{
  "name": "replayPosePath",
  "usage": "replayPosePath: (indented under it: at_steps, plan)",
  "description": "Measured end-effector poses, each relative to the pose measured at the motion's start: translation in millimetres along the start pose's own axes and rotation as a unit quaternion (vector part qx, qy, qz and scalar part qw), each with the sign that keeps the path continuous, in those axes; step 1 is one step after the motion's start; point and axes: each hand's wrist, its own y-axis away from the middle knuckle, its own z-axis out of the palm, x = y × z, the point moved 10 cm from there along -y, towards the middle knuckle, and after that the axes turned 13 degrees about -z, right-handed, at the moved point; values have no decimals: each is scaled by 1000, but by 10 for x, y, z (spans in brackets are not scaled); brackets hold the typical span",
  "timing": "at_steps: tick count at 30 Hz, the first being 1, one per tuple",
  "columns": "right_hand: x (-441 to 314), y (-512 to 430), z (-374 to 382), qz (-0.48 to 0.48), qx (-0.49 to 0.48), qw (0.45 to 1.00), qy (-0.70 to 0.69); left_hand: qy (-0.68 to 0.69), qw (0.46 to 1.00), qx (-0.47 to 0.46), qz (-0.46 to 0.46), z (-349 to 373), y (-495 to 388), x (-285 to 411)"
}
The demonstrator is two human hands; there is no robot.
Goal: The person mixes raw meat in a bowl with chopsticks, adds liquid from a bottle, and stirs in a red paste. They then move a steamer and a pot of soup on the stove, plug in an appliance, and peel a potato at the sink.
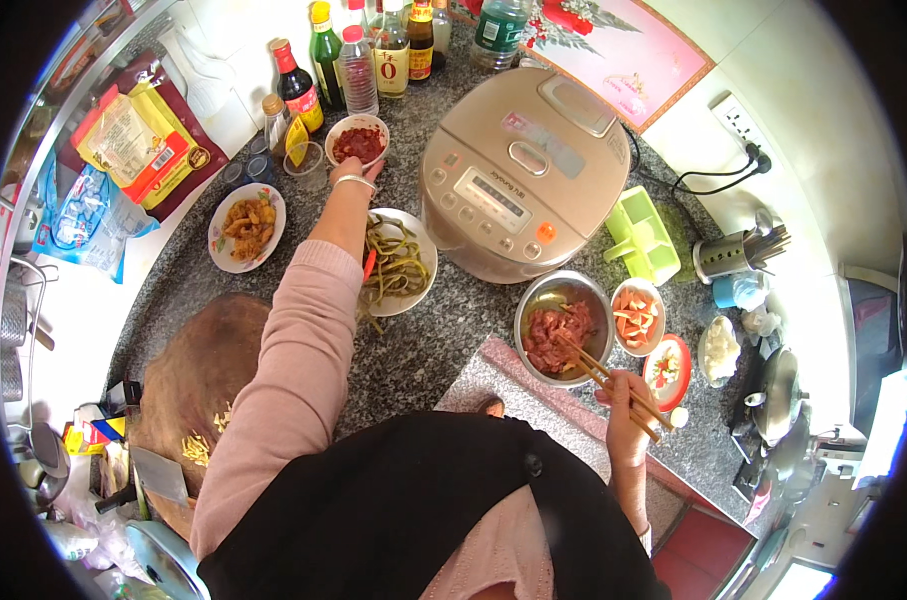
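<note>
My left hand [357,171] is stretched far forward, its fingers at the near rim of a small white bowl of dark red sauce [359,145]. In my right hand [624,416] is a pair of wooden chopsticks [597,369]; their tips are among the raw sliced meat [558,334] in a steel bowl [521,322]. A white plate of green vegetable strips [397,262] lies beside my left forearm, which hides part of it. Right of the steel bowl stand a bowl of orange-red pieces [636,316] and a red-rimmed dish of chopped bits [665,367].
A rice cooker [525,172] fills the middle back. Sauce bottles [296,86] line the wall. At left are a plate of fried food [248,227], a round wooden cutting board [198,360] and a cleaver [159,474]. A green divided holder [643,236] and a lidded pan [776,397] stand right.
</note>
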Motion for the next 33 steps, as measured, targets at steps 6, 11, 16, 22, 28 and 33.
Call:
replayPosePath:
  at_steps: [6, 11, 16, 22, 28, 33]
  plan:
    - [99, 14, 5, -6, 35, 998, -57, -5, 995, -90, 45, 87, 359, 157]
    - [71, -23, -107, -76, 11, 997, -18, -47, 989, -96, 103, 61, 944, 389]
    - [331, 41, -221, -41, 23, 996, -80, -156, 958, -196, 144, 55, 1869, 520]
    - [304, -19, -720, -79, 70, 988, -116, -316, 885, -296, 170, 108, 3294, -61]
    - [233, 21, -1119, -74, 155, 879, -444, -381, 859, -327, 103, 19, 3921, -1022]
    - [71, 95, -1043, -143, 83, 880, -444, -458, 819, -337, 78, -11, 4025, -1639]
